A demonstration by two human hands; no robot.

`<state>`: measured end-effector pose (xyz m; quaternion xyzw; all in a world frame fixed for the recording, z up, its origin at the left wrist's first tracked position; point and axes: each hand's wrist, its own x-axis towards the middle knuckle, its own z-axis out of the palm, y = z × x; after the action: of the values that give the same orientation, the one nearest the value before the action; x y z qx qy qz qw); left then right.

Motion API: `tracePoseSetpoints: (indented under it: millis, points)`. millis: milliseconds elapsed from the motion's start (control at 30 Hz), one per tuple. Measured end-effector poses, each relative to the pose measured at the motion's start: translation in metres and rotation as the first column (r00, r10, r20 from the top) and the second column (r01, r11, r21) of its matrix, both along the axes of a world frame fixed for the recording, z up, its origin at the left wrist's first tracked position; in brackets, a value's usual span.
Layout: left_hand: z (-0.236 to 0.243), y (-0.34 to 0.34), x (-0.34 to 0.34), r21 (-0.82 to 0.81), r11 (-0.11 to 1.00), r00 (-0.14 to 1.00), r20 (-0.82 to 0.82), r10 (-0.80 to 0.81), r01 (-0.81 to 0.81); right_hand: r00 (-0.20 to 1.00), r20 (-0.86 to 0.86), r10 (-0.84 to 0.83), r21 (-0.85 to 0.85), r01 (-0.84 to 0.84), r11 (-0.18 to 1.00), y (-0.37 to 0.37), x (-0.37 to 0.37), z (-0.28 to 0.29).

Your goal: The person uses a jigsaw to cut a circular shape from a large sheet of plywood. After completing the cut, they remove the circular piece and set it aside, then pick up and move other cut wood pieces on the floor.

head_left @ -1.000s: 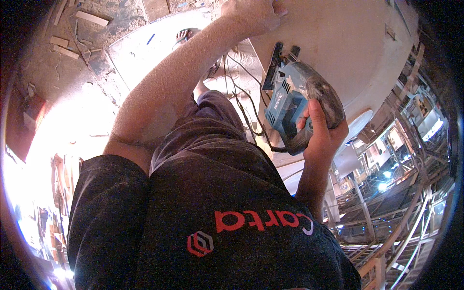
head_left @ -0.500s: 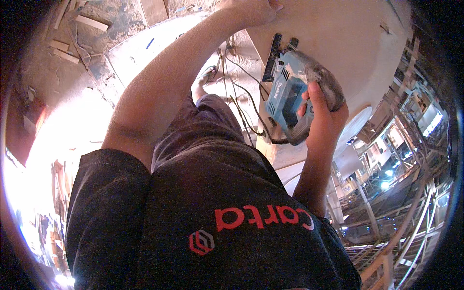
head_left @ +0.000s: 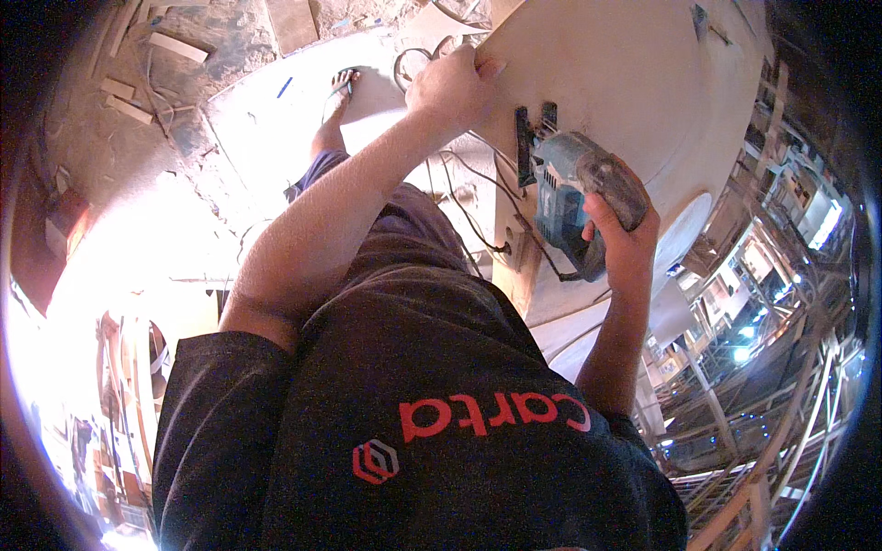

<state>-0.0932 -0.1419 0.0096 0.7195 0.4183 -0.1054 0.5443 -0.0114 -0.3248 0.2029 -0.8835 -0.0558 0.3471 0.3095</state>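
Note:
My right hand (head_left: pixel 625 241) is wrapped around the handle of a teal and dark jigsaw (head_left: pixel 560 207), dusty on its upper side. The jigsaw's black base plate (head_left: pixel 524 147) rests at the left edge of a large pale wooden board (head_left: pixel 634 83). Its blade is too small to make out. Farther off, my left hand (head_left: pixel 452 87) grips the same board's edge, with the thumb on top and the other fingers partly hidden. A dark power cord (head_left: pixel 482 174) hangs in loops below the board.
A bright white sheet (head_left: pixel 266 110) lies on the floor at the left, with a sandalled foot (head_left: pixel 342 84) on it. Wood offcuts (head_left: pixel 175 46) lie at the far left. A rounded pale panel (head_left: pixel 684 225) and workshop clutter (head_left: pixel 735 367) fill the right.
My left hand has come nearer along the board's edge, and the arm has swung with it. The jigsaw has shifted slightly nearer. A foot now shows on the white sheet.

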Motion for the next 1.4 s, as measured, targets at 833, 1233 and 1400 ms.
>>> tracePoseSetpoints:
  millis: [833, 1233, 1400]
  points:
    - [0.002, -0.031, -0.004, 0.074, 0.992, 0.994, -0.011, 0.107, -0.106, 0.991, 0.039, 0.126, 0.011, -0.126, 0.992, -0.02, 0.006, -0.005]
    - [-0.001, -0.028, -0.004, 0.079, 0.993, 0.996, -0.003, 0.09, -0.09, 0.992, 0.042, 0.122, 0.03, -0.124, 0.992, -0.011, 0.006, -0.004]
    - [0.002, -0.027, -0.005, 0.061, 0.995, 0.997, -0.007, 0.081, -0.081, 0.991, 0.048, 0.128, 0.037, -0.13, 0.991, -0.009, 0.005, -0.003]
